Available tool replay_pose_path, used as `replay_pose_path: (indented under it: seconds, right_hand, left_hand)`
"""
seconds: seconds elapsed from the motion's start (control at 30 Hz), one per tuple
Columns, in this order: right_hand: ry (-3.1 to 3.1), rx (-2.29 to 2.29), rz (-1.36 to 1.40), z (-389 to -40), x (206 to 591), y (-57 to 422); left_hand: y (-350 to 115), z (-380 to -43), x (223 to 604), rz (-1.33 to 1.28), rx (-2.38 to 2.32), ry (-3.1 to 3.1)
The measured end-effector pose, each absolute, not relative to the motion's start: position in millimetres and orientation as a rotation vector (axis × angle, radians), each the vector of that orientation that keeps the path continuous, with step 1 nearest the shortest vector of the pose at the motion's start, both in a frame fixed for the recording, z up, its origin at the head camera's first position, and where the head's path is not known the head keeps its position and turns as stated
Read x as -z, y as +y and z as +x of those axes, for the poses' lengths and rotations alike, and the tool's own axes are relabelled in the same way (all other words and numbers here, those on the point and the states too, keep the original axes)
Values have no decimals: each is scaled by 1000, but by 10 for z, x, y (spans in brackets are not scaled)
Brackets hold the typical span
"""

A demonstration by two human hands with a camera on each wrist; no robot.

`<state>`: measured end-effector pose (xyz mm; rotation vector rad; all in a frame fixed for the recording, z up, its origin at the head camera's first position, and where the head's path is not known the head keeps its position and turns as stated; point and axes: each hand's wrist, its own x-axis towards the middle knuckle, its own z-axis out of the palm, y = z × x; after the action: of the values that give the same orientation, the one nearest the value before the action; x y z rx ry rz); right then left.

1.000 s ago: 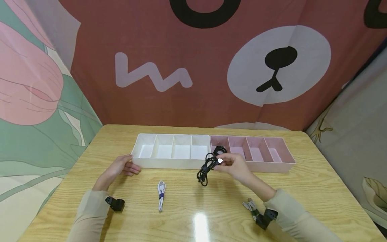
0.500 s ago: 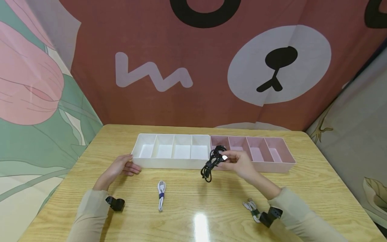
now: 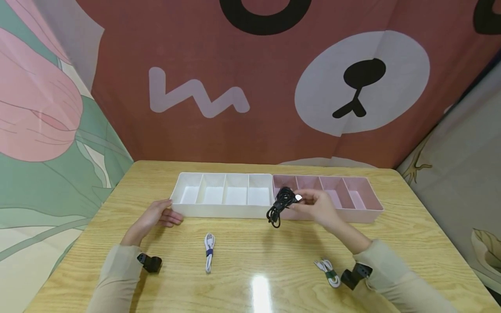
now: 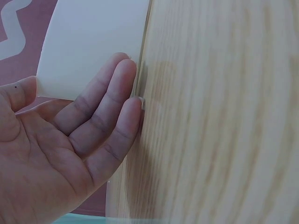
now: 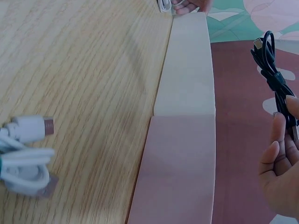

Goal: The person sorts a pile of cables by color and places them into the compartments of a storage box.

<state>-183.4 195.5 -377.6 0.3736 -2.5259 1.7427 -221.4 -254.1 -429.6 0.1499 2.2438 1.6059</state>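
Observation:
My right hand [image 3: 318, 208] pinches a bundled black cable [image 3: 282, 205] between thumb and fingers, over the front of the pink divided box [image 3: 354, 216]. In the right wrist view the black cable [image 5: 274, 79] shows a strap around its middle and a metal plug at one end. At the left front corner of the white divided box [image 3: 223, 212] is my left hand [image 3: 158, 215]. Its slightly bent fingers rest along the wall of the white box [image 4: 93, 42], with the thumb at the edge in the left wrist view.
On the wooden table [image 3: 250, 248] lies a white cable with a blue strap [image 3: 209, 253], left of centre. Another white cable with a green strap [image 3: 329, 273] lies near my right sleeve. The two boxes stand end to end, and a printed cloth [image 3: 219, 134] hangs behind.
My right hand has carried the black cable to the right and slightly up, over the pink box's leftmost compartment. My left hand stays at the white box.

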Motion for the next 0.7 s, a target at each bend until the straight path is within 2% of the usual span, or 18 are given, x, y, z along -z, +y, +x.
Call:
replay_pose_path:
  seconds: [0.7]
  right_hand:
    - [-2473,-1711,328,-1855,3718,2166]
  left_hand:
    - [-2545,-2214,4297,160,-1606,2242]
